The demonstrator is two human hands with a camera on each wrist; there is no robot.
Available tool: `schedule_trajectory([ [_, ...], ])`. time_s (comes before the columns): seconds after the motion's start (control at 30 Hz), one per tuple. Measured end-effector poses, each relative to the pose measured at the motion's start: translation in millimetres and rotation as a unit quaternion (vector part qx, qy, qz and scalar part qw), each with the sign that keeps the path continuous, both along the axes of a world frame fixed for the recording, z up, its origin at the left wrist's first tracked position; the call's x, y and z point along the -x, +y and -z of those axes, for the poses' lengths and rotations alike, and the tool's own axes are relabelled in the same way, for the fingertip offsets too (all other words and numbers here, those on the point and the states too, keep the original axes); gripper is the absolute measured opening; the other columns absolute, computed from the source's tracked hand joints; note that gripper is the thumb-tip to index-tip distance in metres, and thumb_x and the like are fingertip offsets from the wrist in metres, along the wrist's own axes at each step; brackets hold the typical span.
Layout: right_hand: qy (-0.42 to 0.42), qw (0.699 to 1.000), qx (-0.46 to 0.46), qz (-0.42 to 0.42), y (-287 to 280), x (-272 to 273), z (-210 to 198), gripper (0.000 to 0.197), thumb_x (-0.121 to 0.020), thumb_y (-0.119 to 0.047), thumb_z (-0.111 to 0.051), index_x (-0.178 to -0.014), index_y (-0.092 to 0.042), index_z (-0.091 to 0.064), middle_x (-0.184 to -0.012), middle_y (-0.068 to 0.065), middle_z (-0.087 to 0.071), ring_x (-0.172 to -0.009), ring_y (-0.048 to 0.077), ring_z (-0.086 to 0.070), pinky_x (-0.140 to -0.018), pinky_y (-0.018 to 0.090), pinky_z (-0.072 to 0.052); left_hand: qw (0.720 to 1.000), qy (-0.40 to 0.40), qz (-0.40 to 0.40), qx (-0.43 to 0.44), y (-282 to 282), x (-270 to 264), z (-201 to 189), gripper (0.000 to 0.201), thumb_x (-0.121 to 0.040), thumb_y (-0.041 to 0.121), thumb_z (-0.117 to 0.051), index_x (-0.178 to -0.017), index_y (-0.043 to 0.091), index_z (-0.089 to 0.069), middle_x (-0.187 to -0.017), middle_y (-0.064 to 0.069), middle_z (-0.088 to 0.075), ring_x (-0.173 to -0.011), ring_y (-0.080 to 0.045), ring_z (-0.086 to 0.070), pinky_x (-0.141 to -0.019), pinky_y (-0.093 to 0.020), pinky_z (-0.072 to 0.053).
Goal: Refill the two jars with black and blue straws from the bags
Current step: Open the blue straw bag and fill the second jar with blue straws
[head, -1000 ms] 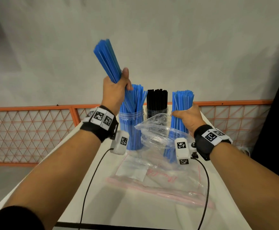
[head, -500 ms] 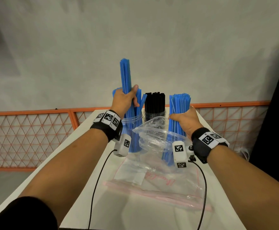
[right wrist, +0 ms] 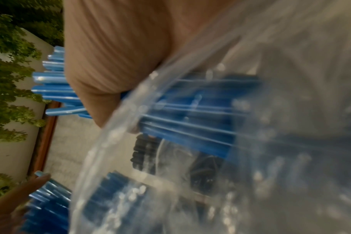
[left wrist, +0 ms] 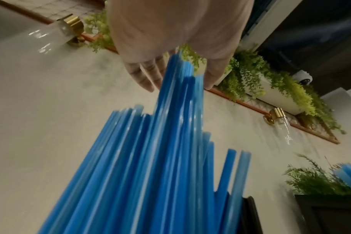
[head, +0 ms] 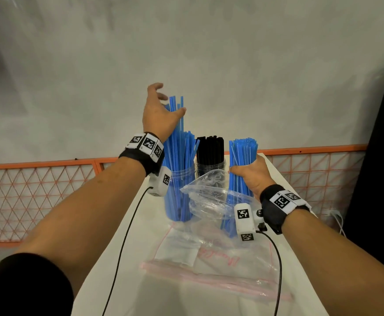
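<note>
A clear jar (head: 179,201) packed with blue straws (head: 177,151) stands at the back of the white table (head: 140,247); a few straws stick up higher than the rest. My left hand (head: 163,103) hovers at their tops with fingers spread, and only the thumb touches them. In the left wrist view the tall straws (left wrist: 176,98) rise between straight fingers (left wrist: 142,74) and the thumb. A jar of black straws (head: 210,153) stands just right of it. My right hand (head: 248,176) grips an upright bundle of blue straws (head: 242,153) that stands in an open clear bag (head: 209,197).
A second, flat zip bag (head: 209,270) with pink seals lies on the table in front of the jars. An orange mesh fence (head: 38,190) runs behind the table. A dark cabinet (head: 380,179) stands at the right. Black wrist-camera cables (head: 122,247) hang over the table.
My left hand lowered its bundle of blue straws into the blue jar and let go; its fingers have opened and the hand has risen. The right hand kept its grip and stayed put.
</note>
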State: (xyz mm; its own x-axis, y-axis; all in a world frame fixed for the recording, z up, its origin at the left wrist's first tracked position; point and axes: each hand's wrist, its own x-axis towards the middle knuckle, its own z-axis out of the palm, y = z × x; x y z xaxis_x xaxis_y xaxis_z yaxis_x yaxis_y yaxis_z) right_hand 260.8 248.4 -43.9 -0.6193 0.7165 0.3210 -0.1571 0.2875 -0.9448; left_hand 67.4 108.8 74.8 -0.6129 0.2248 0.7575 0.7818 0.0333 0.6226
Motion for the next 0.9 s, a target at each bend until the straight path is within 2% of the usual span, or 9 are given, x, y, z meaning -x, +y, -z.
schedule_trajectory([
  [0.17,0.001,1.0,-0.001,0.0,-0.7,-0.4,0.1,0.022,-0.074,-0.003,-0.074,-0.081,-0.017,-0.058,-0.076,0.004,-0.062,-0.072,0.017,-0.065,-0.056,0.02,-0.051,0.98,0.117,-0.016,0.16,6.8,-1.4,-19.2,0.061,-0.085,0.027,-0.067,-0.141,0.029,-0.046,-0.134,0.001,-0.055,-0.115,-0.015,-0.056,-0.089,-0.025,-0.043],
  [0.27,0.002,1.0,-0.002,0.0,-0.6,-0.7,0.8,0.022,-0.074,-0.005,-0.074,-0.081,-0.018,-0.058,-0.076,0.003,-0.062,-0.071,0.015,-0.065,-0.054,0.018,-0.05,0.921,0.136,-0.017,0.365,8.8,1.4,-8.2,0.029,-0.098,0.025,-0.049,-0.122,0.022,-0.065,-0.124,0.0,-0.065,-0.109,-0.02,-0.06,-0.09,-0.028,-0.042],
  [0.37,0.004,1.0,-0.001,0.002,0.8,-1.6,1.6,0.023,-0.074,-0.005,-0.075,-0.081,-0.018,-0.058,-0.075,0.002,-0.062,-0.071,0.015,-0.065,-0.053,0.017,-0.049,0.87,0.155,-0.018,0.468,5.2,3.9,23.1,0.037,-0.106,0.033,-0.03,-0.097,0.011,-0.059,-0.111,-0.012,-0.065,-0.099,-0.023,-0.056,-0.09,-0.038,-0.045],
  [0.43,0.004,1.0,-0.001,0.003,1.2,-1.9,1.2,0.022,-0.073,-0.004,-0.075,-0.08,-0.017,-0.058,-0.076,0.004,-0.062,-0.071,0.017,-0.065,-0.055,0.02,-0.051,0.876,0.174,-0.029,0.449,1.9,4.7,32.1,0.048,-0.106,0.038,-0.026,-0.113,0.006,-0.061,-0.125,-0.014,-0.063,-0.119,-0.028,-0.054,-0.098,-0.041,-0.041],
  [0.5,0.0,1.0,-0.002,0.004,1.2,-1.4,1.6,0.021,-0.073,-0.004,-0.074,-0.08,-0.016,-0.058,-0.076,0.005,-0.062,-0.072,0.018,-0.065,-0.057,0.023,-0.051,0.88,0.164,-0.007,0.446,0.3,5.5,31.6,0.052,-0.104,0.049,-0.027,-0.133,0.018,-0.057,-0.143,-0.006,-0.054,-0.137,-0.024,-0.042,-0.107,-0.04,-0.034],
  [0.6,-0.005,1.0,0.002,0.007,0.1,-1.0,1.8,0.021,-0.074,-0.006,-0.074,-0.081,-0.017,-0.058,-0.077,0.005,-0.062,-0.073,0.018,-0.065,-0.057,0.022,-0.051,0.856,0.184,-0.004,0.483,0.6,4.1,31.3,0.061,-0.096,0.066,-0.034,-0.15,0.036,-0.036,-0.159,0.008,-0.031,-0.145,-0.018,-0.029,-0.116,-0.045,-0.028],
  [0.7,-0.005,1.0,0.002,0.008,-0.3,-2.0,1.1,0.02,-0.074,-0.005,-0.074,-0.084,-0.014,-0.059,-0.079,0.007,-0.062,-0.074,0.02,-0.065,-0.059,0.023,-0.052,0.824,0.224,-0.046,0.518,1.9,-1.9,33.8,0.053,-0.099,0.051,-0.043,-0.149,0.037,-0.037,-0.159,0.007,-0.033,-0.148,-0.021,-0.025,-0.118,-0.046,-0.025],
  [0.8,-0.008,1.0,0.006,0.003,-1.3,-2.9,-1.0,0.021,-0.075,-0.005,-0.075,-0.084,-0.015,-0.058,-0.079,0.006,-0.062,-0.077,0.021,-0.065,-0.062,0.024,-0.053,0.858,0.266,-0.036,0.437,-1.9,-17.3,31.0,0.053,-0.097,0.041,-0.052,-0.148,0.03,-0.041,-0.155,0.002,-0.038,-0.146,-0.023,-0.028,-0.118,-0.052,-0.021],
  [0.9,-0.01,1.0,0.011,-0.007,-2.0,-5.2,-2.8,0.023,-0.074,-0.005,-0.075,-0.088,-0.013,-0.06,-0.082,0.007,-0.064,-0.081,0.023,-0.066,-0.068,0.029,-0.055,0.927,0.297,0.025,0.229,-3.6,-48.3,36.3,0.031,-0.088,0.035,-0.061,-0.115,0.022,-0.067,-0.112,0.003,-0.065,-0.107,-0.016,-0.059,-0.093,-0.041,-0.048],
])
